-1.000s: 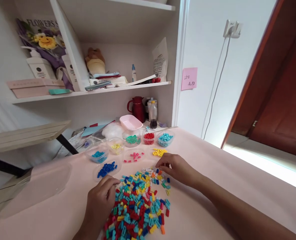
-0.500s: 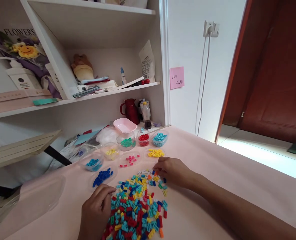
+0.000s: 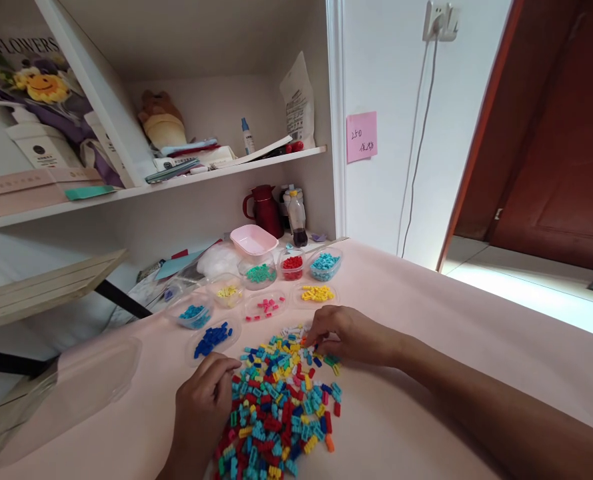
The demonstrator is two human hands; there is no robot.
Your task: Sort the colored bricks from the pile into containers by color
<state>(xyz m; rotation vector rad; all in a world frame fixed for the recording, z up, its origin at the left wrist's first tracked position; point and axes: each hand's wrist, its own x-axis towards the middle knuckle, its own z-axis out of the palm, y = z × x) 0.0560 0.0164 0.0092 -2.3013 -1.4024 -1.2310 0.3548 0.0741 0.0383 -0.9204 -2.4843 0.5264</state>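
A heap of small toy building bricks [image 3: 281,407] in mixed colours lies between my hands on the pink tabletop. My left hand [image 3: 201,397] rests at the heap's left edge with its fingers curled in; whatever may be inside them is hidden. Over the far right edge of the heap reaches my right hand [image 3: 346,333], thumb and fingers bent downward and a little apart, fingertips among the bricks near an orange one. Beyond it sits a shallow tray of yellow bricks [image 3: 317,293]. Dark blue bricks [image 3: 213,339] lie in a tray just past my left hand.
More clear tubs hold pink [image 3: 267,307], pale yellow [image 3: 227,291], green [image 3: 260,273], red [image 3: 292,264], light blue [image 3: 325,263] and blue bricks [image 3: 194,315]. Behind them stand a pink basin [image 3: 253,239], a red jug [image 3: 267,212] and a bottle [image 3: 297,219]. A clear lid [image 3: 81,380] lies left.
The view has swung about. My right hand has shifted slightly left and nearer, from the heap's far right edge in among its bricks. My left hand keeps its place and curl.
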